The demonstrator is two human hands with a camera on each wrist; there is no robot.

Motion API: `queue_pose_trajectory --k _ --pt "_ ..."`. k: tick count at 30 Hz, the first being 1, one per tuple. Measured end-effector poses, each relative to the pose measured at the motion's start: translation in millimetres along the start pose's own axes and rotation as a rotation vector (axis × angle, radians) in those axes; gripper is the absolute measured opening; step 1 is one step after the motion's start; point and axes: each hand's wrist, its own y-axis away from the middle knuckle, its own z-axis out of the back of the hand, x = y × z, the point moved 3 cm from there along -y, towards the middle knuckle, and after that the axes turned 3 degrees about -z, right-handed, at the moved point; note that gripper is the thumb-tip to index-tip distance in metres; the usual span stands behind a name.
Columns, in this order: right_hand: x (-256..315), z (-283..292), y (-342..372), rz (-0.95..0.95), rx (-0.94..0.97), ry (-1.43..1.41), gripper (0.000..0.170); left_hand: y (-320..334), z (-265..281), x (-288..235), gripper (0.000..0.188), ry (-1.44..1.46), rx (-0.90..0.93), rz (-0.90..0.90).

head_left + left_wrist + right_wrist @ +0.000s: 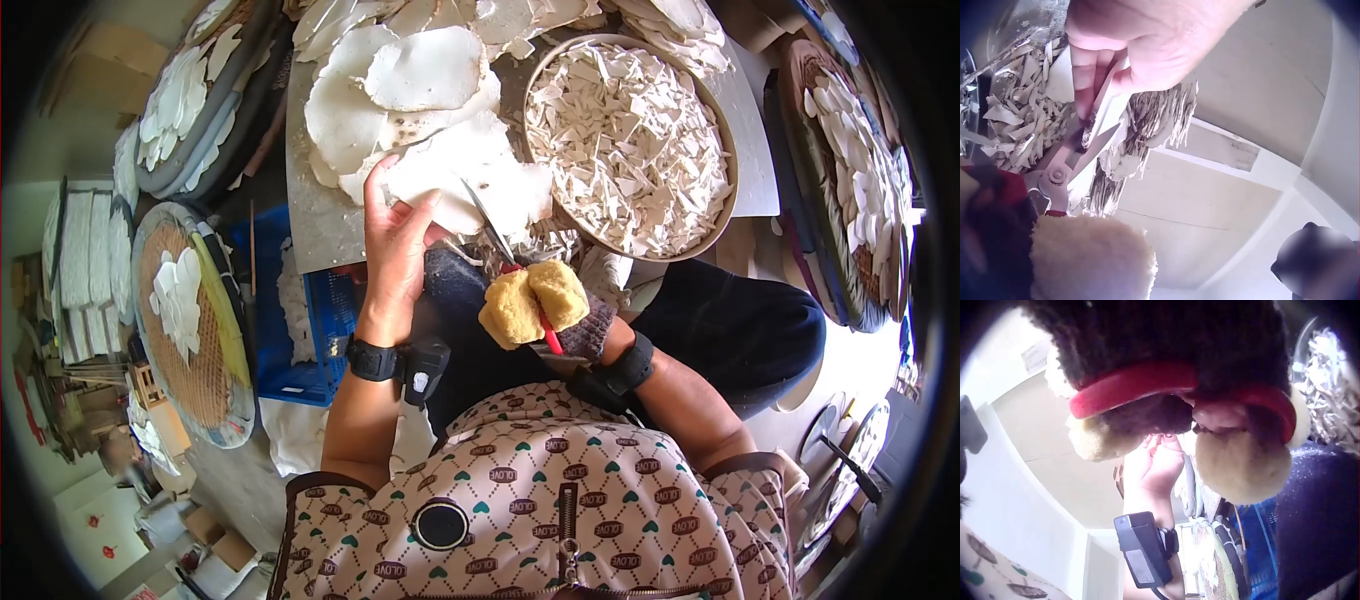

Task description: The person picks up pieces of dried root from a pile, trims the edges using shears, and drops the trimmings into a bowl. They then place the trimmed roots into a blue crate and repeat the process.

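My left hand (397,250) pinches a thin, flat white slice (445,195) between thumb and fingers. Red-handled shears (1058,175) are gripped in my right hand (590,328), which wears a dark knit glove with thick yellow sponge pads (535,303) strapped around it. In the left wrist view the blades stand apart, with the slice's brownish edge between them. The red handle loops (1138,387) curve below the glove in the right wrist view; most of the right fingers are hidden by glove and sponge. Larger white slices (345,105) lie piled just beyond the left hand.
A round pan (733,185) full of white chips stands at the right on the metal tabletop (755,150). A blue crate (270,340) sits low at the left. Round woven trays (190,380) bearing white slices stand at both sides. The person's knees are beneath the hands.
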Motion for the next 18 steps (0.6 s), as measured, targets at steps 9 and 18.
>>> queue_pose_trajectory --k 9,18 --pt "4.5 -3.8 -1.4 0.066 -0.072 0.196 0.032 -9.0 -0.6 0.2 0.055 -0.038 0.025 0.011" --pt "-9.8 14.5 0.1 -0.246 -0.006 -0.687 0.028 -34.4 -2.3 -52.2 0.030 0.038 0.010 -0.289"
